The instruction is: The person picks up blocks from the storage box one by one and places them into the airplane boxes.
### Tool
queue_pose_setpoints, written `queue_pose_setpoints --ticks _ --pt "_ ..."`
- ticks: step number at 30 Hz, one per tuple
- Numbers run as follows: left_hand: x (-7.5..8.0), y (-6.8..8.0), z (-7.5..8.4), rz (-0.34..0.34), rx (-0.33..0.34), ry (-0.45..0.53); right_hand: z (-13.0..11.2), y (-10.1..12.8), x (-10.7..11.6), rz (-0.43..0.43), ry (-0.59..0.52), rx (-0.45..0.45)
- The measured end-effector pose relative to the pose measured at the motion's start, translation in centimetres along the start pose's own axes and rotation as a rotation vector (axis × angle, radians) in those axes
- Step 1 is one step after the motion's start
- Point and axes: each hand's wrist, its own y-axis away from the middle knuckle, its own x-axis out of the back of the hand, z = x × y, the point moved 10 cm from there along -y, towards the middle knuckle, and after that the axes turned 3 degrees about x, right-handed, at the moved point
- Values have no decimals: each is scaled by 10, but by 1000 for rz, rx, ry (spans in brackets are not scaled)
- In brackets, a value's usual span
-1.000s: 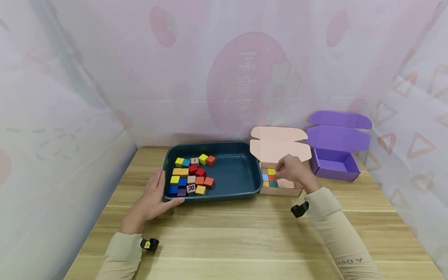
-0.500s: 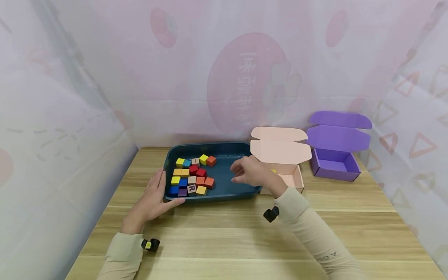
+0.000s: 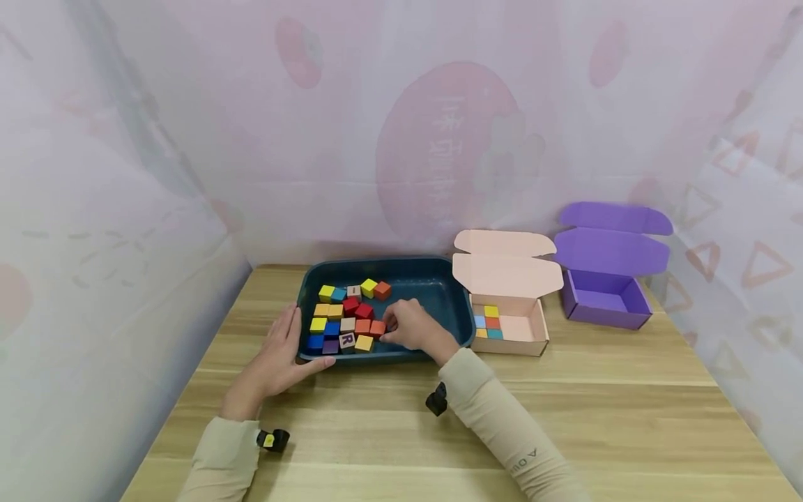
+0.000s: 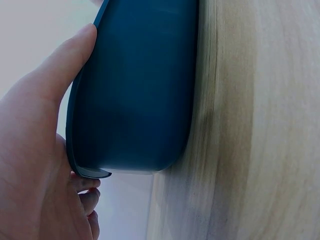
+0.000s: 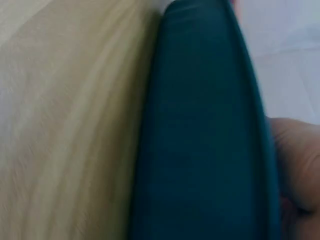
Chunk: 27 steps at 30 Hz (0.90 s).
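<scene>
A dark teal tray (image 3: 422, 354) stands on the table with several coloured wooden cubes grouped in its left half. My left hand (image 3: 276, 354) rests against the tray's left front corner, fingers along the left wall and thumb over the front rim. In the left wrist view, the thumb (image 4: 75, 55) lies along the rim. Inside the tray, my right hand (image 3: 413, 326) has its fingertips at the right side of an orange-red cube (image 3: 376, 329), partly covering it. I cannot tell whether they pinch it. A cube marked R (image 3: 347, 341) and a yellow cube (image 3: 364, 344) lie nearby.
Right of the tray, an open pale pink box (image 3: 509, 345) holds several cubes in its left part. An open purple box (image 3: 607, 317) stands farther right. A patterned cloth (image 3: 339, 174) hangs behind the wooden table (image 3: 364, 432).
My right hand has moved left from the pink box, over the tray's right rim, to the orange-red cube. My left hand has kept its place at the tray corner.
</scene>
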Motion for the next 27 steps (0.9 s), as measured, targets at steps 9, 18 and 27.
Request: queue_pose_setpoints --ticks 9,18,27 --pt "-2 0 2 -3 -2 0 7 -8 -8 59 43 -74" --pt "-4 -1 2 -8 0 12 12 -9 -8 42 29 -78" --pt "-3 -2 -1 4 0 12 9 10 35 76 -18 -15"
